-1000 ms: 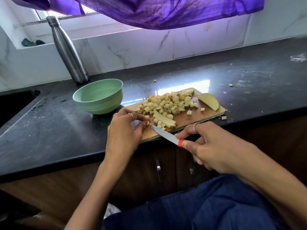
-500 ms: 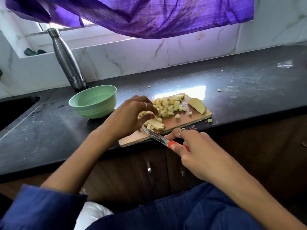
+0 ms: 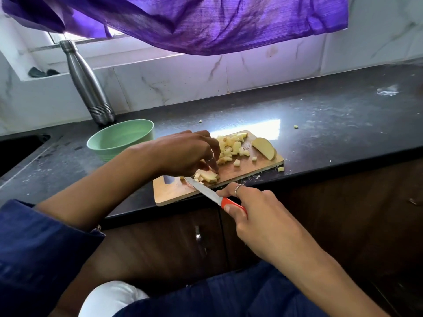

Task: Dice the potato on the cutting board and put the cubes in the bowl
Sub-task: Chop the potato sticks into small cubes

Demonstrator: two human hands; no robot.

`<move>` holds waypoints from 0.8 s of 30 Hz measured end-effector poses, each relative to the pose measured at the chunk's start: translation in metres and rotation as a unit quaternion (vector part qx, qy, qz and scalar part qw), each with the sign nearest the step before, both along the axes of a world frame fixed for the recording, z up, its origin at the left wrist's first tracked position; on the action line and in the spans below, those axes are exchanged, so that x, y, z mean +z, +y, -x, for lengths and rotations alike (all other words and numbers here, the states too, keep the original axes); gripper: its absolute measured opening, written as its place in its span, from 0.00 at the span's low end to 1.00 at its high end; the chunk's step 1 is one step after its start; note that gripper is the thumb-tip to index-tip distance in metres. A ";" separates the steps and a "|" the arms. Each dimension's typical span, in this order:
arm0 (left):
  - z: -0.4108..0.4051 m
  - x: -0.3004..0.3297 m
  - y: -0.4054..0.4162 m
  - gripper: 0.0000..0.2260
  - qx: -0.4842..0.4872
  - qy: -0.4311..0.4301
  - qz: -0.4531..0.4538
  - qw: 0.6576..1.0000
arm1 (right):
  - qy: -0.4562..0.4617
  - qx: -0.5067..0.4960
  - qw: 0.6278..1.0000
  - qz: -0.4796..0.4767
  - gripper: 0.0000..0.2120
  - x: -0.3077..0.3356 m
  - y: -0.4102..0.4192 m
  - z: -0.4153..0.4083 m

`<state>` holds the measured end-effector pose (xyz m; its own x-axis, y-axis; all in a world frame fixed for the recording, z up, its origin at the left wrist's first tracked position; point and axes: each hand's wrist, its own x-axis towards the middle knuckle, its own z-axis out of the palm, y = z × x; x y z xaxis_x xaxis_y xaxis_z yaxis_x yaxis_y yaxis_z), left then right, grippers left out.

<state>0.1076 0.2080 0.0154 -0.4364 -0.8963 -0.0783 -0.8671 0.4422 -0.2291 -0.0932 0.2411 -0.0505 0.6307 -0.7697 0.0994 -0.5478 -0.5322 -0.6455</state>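
Near the middle of the frame, a wooden cutting board (image 3: 231, 175) lies at the front edge of a dark countertop (image 3: 320, 124). Her left hand (image 3: 183, 154) arches over the board's near left part, fingertips pressed down on a strip of potato (image 3: 209, 176), pinning it in place. The right hand (image 3: 258, 211), lower right of centre, is clenched round the orange handle of a knife (image 3: 206, 191), forefinger stretched along the blade's back; the tip meets the potato strip just beside the left fingertips. Behind the left hand a heap of potato cubes (image 3: 231, 147) sits on the board, and a larger potato wedge (image 3: 264, 148) lies at the board's far right corner. A green bowl (image 3: 119, 139) stands on the countertop just left of the board; no cubes show in the part of its inside that can be seen. A few stray bits lie on the counter. At upper left a steel bottle (image 3: 87, 83) stands against the tiled wall, and purple cloth (image 3: 206, 21) hangs across the top.
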 end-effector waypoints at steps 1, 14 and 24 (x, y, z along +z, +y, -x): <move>0.000 0.002 0.000 0.12 0.005 -0.012 -0.014 1.000 | 0.001 0.000 1.000 0.004 0.16 0.000 0.000 0.000; 0.009 0.011 -0.010 0.14 -0.031 -0.051 -0.060 0.996 | 0.023 0.012 1.000 0.013 0.20 0.003 0.002 -0.011; 0.016 0.001 -0.035 0.11 0.007 0.052 -0.103 0.993 | 0.041 0.017 0.998 0.052 0.18 0.005 -0.005 -0.012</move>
